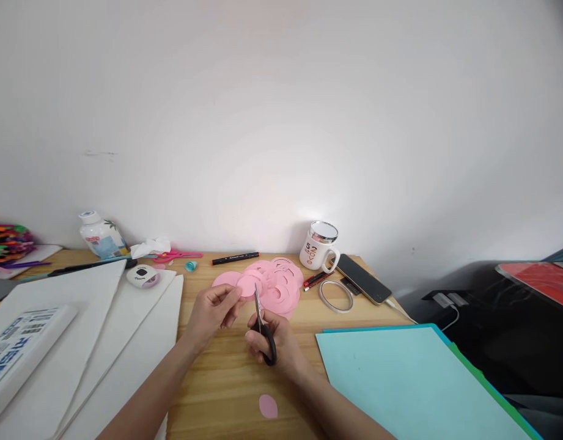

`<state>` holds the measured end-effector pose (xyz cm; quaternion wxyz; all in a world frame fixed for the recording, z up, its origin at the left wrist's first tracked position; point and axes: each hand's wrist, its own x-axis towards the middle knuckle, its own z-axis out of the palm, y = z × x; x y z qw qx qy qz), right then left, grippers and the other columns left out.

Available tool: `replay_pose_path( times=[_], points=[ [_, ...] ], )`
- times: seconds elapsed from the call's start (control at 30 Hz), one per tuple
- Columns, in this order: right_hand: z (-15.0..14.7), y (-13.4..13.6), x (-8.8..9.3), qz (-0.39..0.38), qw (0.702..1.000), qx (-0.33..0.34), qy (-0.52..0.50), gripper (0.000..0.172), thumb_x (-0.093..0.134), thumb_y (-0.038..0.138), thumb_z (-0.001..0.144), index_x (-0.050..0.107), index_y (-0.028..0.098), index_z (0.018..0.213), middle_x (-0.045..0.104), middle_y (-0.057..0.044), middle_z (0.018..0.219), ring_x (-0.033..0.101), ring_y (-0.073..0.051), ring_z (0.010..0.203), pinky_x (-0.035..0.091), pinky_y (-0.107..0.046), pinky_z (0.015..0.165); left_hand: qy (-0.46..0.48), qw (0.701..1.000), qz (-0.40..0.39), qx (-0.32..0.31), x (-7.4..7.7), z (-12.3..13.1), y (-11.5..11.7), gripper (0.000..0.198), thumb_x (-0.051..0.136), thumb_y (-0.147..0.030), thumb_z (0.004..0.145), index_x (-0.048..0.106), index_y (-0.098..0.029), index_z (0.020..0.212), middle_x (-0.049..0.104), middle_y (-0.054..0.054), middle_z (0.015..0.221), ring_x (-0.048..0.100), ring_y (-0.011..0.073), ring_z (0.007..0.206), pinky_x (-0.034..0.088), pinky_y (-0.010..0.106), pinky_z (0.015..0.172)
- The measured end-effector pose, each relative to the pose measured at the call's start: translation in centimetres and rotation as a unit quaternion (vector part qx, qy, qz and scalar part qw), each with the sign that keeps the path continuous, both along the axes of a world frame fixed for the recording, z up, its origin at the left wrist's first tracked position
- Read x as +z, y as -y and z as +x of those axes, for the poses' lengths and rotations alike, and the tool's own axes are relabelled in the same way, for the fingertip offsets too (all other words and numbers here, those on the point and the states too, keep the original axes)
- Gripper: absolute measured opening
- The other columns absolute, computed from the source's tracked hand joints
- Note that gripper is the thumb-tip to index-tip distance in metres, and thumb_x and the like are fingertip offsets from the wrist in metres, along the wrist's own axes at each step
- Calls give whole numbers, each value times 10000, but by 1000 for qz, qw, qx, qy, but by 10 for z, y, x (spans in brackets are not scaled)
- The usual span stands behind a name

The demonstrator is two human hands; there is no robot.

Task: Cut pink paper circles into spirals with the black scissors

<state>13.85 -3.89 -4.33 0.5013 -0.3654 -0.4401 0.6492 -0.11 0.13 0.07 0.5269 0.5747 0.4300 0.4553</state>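
Between its thumb and fingers, my left hand [216,307] pinches a pink paper circle [250,285] by its left edge. My right hand [276,342] has its fingers through the handles of black-handled scissors [265,336]. The blades point up and meet the right side of the circle; whether they are cutting into it I cannot tell. Behind both hands lies a heap of pink paper circles and cut pieces [283,287]. One pink leaf-shaped paper piece [268,406] rests alone on the wooden desk nearer to me.
White sheets [139,342] cover the left side, with a white box [24,354] on them. Turquoise sheets [391,373] lie at right. At the back stand a mug [315,250], a bottle [103,237], a marker [236,258] and pink scissors [183,255]. A phone [361,278] and tape ring [336,296] lie right.
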Motion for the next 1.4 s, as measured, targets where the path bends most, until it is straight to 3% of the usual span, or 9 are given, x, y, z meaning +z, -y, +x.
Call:
replay_pose_path(
  times=[0.2, 0.37, 0.53, 0.77, 1.0, 1.4],
  points=[
    [-1, 1, 4, 4, 1000, -6, 4, 417, 769, 467, 563, 487, 184, 684, 475, 99, 375, 384, -50, 293, 285, -163, 327, -52, 998, 14, -28, -2, 4, 3, 394, 546, -471, 779, 497, -158, 544, 476, -53, 436, 380, 50, 349, 280, 171, 349],
    [-2, 2, 2, 3, 1000, 20, 22, 439, 752, 514, 561, 496, 186, 699, 495, 82, 417, 398, -60, 314, 283, -174, 343, -42, 999, -9, -3, -3, 7, 5, 387, 549, -501, 767, 552, -152, 598, 491, -50, 442, 377, 56, 340, 273, 178, 339],
    [-1, 0, 1, 32, 999, 13, -6, 461, 786, 490, 532, 517, 193, 760, 528, 52, 547, 431, -85, 440, 329, -206, 444, -30, 999, -24, -17, 1, 8, 7, 421, 574, -469, 753, 515, -148, 487, 485, -42, 425, 378, 51, 344, 280, 175, 344],
    [1, -1, 10, 82, 996, 19, -13, 445, 785, 469, 563, 507, 200, 781, 494, 41, 579, 411, -117, 548, 314, -220, 501, -36, 998, -36, -46, 0, 8, 8, 367, 587, -468, 731, 579, -145, 556, 457, -56, 369, 374, 60, 333, 285, 176, 344],
    [3, -1, 6, 68, 997, 17, 12, 457, 768, 508, 556, 514, 188, 760, 484, 49, 554, 360, -82, 466, 274, -202, 430, -51, 996, -29, -63, 0, 5, 6, 400, 562, -487, 747, 538, -151, 530, 452, -52, 375, 361, 57, 340, 284, 180, 350],
    [1, 2, 9, 6, 1000, 8, 16, 438, 737, 524, 573, 492, 182, 694, 489, 90, 377, 381, -53, 286, 265, -161, 316, -60, 998, -6, -33, -2, 1, 2, 414, 558, -487, 757, 469, -167, 510, 446, -56, 391, 353, 53, 352, 274, 173, 349]
  ],
)
